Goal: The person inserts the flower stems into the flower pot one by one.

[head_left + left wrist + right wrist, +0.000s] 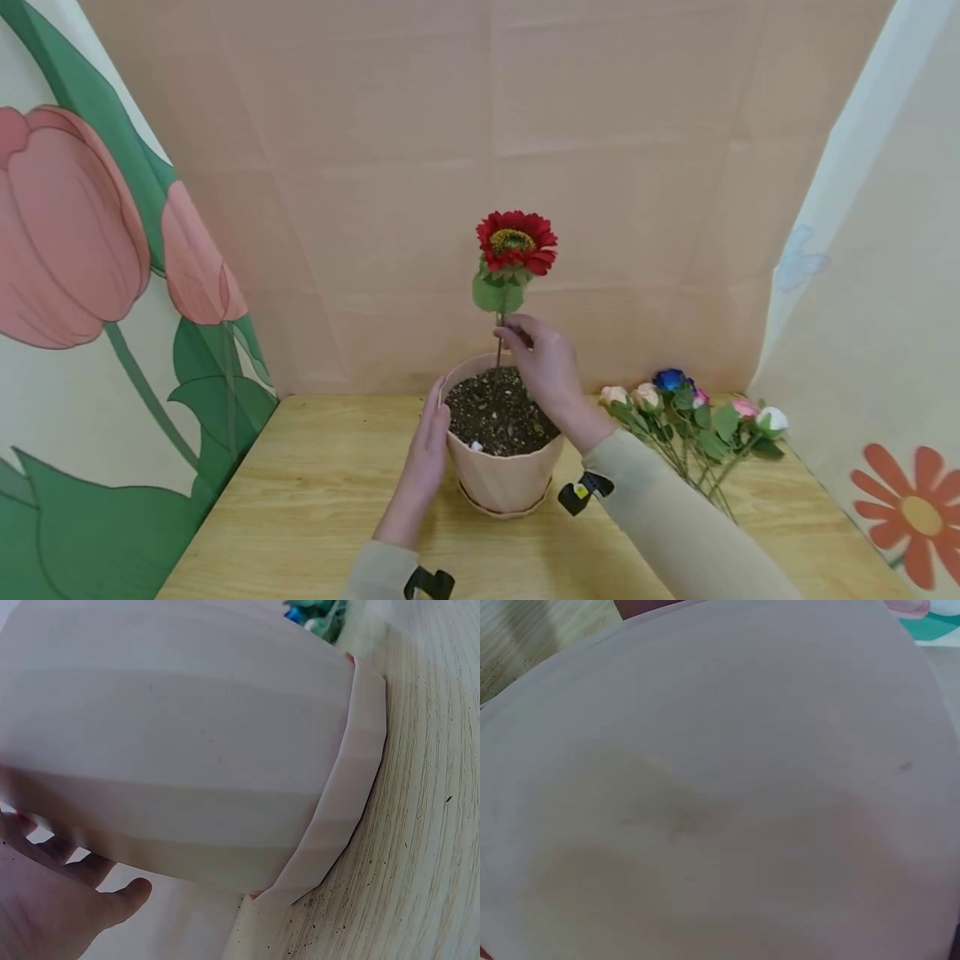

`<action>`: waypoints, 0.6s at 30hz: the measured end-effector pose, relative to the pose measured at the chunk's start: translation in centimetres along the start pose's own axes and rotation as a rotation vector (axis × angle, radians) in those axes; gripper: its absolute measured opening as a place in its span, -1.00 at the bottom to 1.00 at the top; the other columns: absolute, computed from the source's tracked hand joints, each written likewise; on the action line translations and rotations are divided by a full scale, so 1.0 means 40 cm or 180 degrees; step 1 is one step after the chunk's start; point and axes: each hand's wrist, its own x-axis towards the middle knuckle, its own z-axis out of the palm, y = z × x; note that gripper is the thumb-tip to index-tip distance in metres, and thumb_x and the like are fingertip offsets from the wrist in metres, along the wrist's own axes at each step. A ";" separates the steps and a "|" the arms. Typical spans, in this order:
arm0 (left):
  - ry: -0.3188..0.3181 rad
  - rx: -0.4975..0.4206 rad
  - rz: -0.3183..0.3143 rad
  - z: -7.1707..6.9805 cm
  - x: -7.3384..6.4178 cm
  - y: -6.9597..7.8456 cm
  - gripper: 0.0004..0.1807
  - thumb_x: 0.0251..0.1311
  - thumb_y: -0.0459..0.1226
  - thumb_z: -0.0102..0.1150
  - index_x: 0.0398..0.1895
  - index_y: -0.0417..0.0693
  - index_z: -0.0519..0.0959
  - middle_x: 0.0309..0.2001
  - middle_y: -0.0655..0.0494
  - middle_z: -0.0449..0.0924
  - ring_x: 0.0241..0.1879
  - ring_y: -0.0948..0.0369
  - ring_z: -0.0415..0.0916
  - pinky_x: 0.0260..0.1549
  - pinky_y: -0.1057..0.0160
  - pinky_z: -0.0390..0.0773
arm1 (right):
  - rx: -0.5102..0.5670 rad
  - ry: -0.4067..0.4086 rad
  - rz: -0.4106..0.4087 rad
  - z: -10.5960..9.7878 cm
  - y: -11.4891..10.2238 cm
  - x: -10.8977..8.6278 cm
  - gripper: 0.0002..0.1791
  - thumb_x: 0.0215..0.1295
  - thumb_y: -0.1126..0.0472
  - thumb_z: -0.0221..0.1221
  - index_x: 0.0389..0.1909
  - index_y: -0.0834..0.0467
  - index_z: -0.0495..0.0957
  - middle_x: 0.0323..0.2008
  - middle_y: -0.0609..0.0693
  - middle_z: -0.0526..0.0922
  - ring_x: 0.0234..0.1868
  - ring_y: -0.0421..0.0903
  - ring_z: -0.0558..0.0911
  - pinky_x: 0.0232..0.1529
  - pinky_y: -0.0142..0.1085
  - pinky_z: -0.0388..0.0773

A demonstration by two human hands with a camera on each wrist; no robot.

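Observation:
A red artificial flower [517,243] with a yellow-green centre stands upright, its thin stem reaching down to the dark soil [501,412]. My right hand [546,360] pinches that stem between thumb and fingers, just below the green leaf. The pale pink pot [504,479] holds the soil and sits on a matching saucer [352,780]. Against the pot's left side rests my left hand [429,442], fingers fairly straight. The left wrist view shows the same hand [56,892] beside the pot wall. Pot surface [720,780] fills most of the right wrist view.
Several artificial roses [693,417], blue, pink, white and peach, lie in a bunch to the pot's right on the wooden table [300,492]. A plain pinkish backdrop [360,183] rises behind. Printed flower panels [67,233] flank both sides. Soil crumbs lie near the saucer.

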 end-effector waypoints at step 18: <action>0.0027 0.0055 0.0022 0.003 -0.003 0.004 -0.37 0.80 0.18 -0.39 0.82 0.50 0.02 0.78 0.14 0.00 0.71 -0.21 -0.01 0.57 -0.51 -0.05 | -0.0120 -0.0116 -0.0057 0.031 0.028 -0.007 -0.87 0.64 0.15 0.31 -0.07 0.10 0.80 -0.30 -0.05 0.82 -0.29 -0.09 0.76 -0.21 -0.02 0.74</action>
